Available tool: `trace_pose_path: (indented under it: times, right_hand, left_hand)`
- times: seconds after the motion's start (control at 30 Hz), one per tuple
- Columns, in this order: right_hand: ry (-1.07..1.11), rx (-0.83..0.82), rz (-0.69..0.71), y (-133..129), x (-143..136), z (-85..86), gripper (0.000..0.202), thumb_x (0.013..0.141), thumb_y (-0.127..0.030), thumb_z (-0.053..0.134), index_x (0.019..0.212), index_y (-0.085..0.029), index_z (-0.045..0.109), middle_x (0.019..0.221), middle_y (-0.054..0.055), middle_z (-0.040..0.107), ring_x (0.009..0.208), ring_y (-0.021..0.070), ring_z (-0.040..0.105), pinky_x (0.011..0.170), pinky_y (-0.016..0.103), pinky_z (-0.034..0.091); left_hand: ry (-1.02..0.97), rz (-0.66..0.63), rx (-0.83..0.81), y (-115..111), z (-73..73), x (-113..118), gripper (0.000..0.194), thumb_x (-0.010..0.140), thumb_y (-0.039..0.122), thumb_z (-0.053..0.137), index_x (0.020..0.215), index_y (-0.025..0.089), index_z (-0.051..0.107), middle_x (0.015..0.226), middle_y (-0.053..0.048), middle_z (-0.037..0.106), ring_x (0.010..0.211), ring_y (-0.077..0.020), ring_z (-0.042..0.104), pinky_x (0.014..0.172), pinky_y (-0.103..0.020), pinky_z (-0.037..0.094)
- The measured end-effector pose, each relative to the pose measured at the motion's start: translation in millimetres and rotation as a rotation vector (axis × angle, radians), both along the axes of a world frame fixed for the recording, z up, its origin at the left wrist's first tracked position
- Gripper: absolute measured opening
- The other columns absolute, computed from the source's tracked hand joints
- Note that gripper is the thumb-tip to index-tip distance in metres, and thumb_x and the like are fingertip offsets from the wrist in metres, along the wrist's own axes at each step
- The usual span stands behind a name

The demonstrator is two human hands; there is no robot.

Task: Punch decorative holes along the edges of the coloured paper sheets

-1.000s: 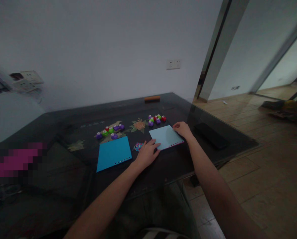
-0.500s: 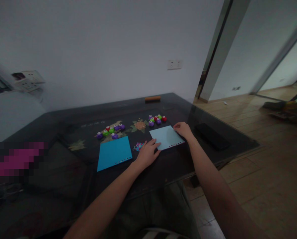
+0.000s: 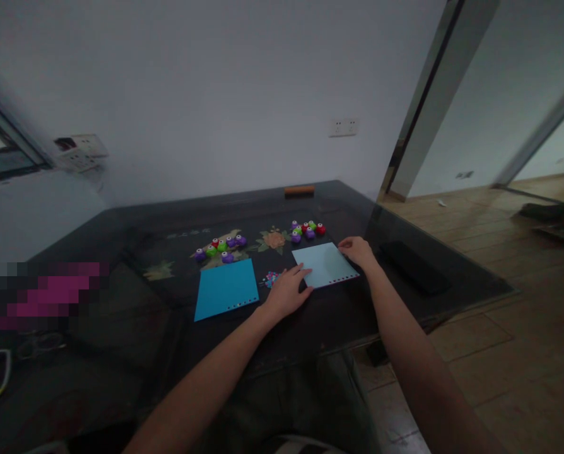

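A pale blue sheet of paper (image 3: 324, 261) with punched holes along its near edge lies flat on the dark table. My left hand (image 3: 289, 291) rests at its left side, fingers stretched out, fingertips on the paper's edge. At the sheet's upper right edge, my right hand (image 3: 356, 250) has its fingers bent together on the border; the exact grip is small and dim. Left of my left hand lies a darker blue sheet (image 3: 228, 289), also punched. Partly hidden behind that hand is a small pink-and-blue patterned piece (image 3: 271, 279).
Behind the dark blue sheet sits a group of purple, green and red eyeball-like toys (image 3: 222, 246); a similar group (image 3: 308, 231) stands beyond the pale sheet. A brown bar (image 3: 299, 190) lies by the wall. A black slab (image 3: 413, 268) is at right.
The whole scene has shifted slightly right in view as my head turned. Both hands stay at the pale sheet, with little visible movement against it.
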State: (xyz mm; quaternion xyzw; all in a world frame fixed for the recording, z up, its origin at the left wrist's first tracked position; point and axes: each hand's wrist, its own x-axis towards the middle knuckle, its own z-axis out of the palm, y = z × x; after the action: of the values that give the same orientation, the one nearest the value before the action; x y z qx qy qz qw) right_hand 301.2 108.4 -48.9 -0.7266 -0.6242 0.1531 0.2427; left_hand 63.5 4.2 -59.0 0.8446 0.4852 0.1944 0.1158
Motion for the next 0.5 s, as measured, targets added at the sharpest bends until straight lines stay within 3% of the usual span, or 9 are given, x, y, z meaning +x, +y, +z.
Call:
trace_pose_path:
  times: [0.5]
  right_hand:
    - [0.051,0.002,0.01,1.6,0.4,-2.3,0.018,0.07,-0.021,0.063,0.087,-0.018,0.07,0.081,0.006,0.069,0.07,0.0141,0.063,0.068,0.024,0.046]
  left_hand:
    - [-0.11,-0.03,-0.051,0.2,-2.4,0.2,0.042,0.082,0.032,0.052,0.122,0.02,0.052,0.138,-0.011,0.043,0.124,-0.024,0.043,0.106,-0.041,0.03]
